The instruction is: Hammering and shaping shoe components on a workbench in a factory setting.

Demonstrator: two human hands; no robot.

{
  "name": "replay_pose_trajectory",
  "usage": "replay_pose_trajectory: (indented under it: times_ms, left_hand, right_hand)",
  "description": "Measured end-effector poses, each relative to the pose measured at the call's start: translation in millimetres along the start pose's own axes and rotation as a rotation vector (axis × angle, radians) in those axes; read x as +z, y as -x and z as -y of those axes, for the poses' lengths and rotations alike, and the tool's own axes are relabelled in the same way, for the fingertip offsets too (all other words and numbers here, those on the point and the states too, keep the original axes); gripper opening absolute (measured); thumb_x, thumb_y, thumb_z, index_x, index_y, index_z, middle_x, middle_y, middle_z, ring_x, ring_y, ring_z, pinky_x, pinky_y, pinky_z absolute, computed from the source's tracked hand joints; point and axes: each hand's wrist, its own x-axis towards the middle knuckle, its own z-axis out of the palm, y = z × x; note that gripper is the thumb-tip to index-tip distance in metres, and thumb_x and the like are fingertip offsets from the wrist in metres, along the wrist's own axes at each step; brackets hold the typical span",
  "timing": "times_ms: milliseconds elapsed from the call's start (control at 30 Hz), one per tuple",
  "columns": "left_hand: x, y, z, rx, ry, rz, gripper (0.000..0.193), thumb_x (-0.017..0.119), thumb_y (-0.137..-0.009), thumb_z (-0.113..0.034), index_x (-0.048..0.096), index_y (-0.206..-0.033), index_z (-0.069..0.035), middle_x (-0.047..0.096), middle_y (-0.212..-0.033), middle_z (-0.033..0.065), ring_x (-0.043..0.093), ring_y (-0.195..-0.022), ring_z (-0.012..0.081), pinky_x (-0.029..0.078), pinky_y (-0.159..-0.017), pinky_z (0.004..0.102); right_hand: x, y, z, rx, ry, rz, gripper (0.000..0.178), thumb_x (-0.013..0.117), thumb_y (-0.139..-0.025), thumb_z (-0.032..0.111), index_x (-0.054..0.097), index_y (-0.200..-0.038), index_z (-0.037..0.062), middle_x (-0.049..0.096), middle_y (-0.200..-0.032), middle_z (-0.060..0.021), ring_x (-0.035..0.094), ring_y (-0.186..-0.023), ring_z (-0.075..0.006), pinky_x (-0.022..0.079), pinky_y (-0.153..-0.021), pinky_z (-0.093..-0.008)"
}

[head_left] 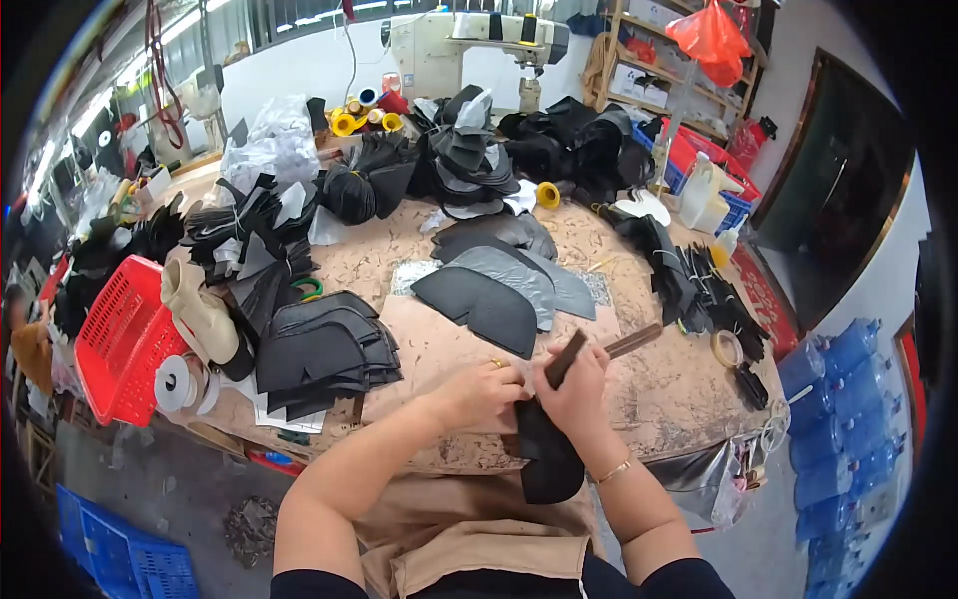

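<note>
My left hand [484, 387] presses down on the upper edge of a black cut fabric piece [544, 454] that hangs over the near edge of the worktable [649, 389]. A ring shows on one finger. My right hand [577, 391] grips a dark-handled tool [564, 359] held upright over the same piece. A brown stick-like handle [634, 341] lies just beyond that hand. Both forearms come in from the lower edge and meet over the piece.
Stacks of black cut pieces [324, 354] lie left, grey and black panels [494, 295] ahead. A red basket [125, 339], a tape roll [178, 383] and a beige shoe last [200, 309] sit far left. A sewing machine [459, 50] stands behind. Blue bottles [838, 419] crowd the right.
</note>
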Motion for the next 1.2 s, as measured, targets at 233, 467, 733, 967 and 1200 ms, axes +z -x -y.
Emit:
replay_pose_trajectory:
  times_ms: [233,467,733,967,1200]
  left_hand:
    - [-9.2,8.1,-29.1,-0.060,-0.108,0.107,0.033,0.061,-0.075,-0.011,0.066,-0.108,-0.010,0.060,-0.102,0.0032,0.058,-0.101,0.0213,0.049,-0.085,0.0333]
    - [-2.9,25.3,-64.6,-0.261,-0.132,-0.025,0.038,0.061,-0.074,-0.010,0.064,-0.111,-0.005,0.060,-0.119,0.0055,0.056,-0.107,0.0236,0.046,-0.089,0.0373]
    - [3.4,32.0,-75.1,-0.377,-0.077,-0.146,0.033,0.062,-0.073,-0.010,0.062,-0.106,-0.006,0.059,-0.125,0.0072,0.053,-0.109,0.0237,0.038,-0.095,0.0401]
    - [8.5,30.4,-84.3,-0.387,-0.117,-0.220,0.032,0.061,-0.073,-0.009,0.063,-0.105,-0.007,0.060,-0.124,0.0049,0.054,-0.109,0.0230,0.039,-0.094,0.0383]
    - [23.4,31.7,-104.7,-0.324,-0.106,-0.217,0.030,0.063,-0.079,-0.020,0.065,-0.109,-0.015,0.059,-0.123,-0.0008,0.052,-0.113,0.0175,0.037,-0.097,0.0358]
  right_hand:
    - [-4.2,-6.3,7.4,-0.067,-0.017,0.007,0.024,0.075,-0.075,0.016,0.060,-0.090,0.0057,0.063,-0.076,-0.0050,0.059,-0.077,-0.0263,0.037,-0.084,-0.0395]
    - [2.5,-13.2,9.3,-0.062,-0.044,0.075,0.026,0.076,-0.074,0.016,0.059,-0.092,0.0069,0.062,-0.074,-0.0035,0.060,-0.076,-0.0258,0.038,-0.085,-0.0399]
    - [16.2,-8.5,7.5,-0.027,-0.031,0.157,0.025,0.076,-0.073,0.016,0.061,-0.091,0.0068,0.061,-0.079,-0.0032,0.057,-0.084,-0.0270,0.038,-0.085,-0.0392]
    - [20.7,3.2,13.3,-0.038,0.004,0.083,0.024,0.076,-0.074,0.019,0.061,-0.089,0.0070,0.063,-0.078,-0.0027,0.059,-0.082,-0.0252,0.037,-0.088,-0.0384]
    - [9.5,-14.8,16.9,-0.090,-0.122,0.064,0.026,0.076,-0.075,0.015,0.060,-0.093,0.0065,0.064,-0.076,-0.0002,0.059,-0.076,-0.0248,0.037,-0.087,-0.0382]
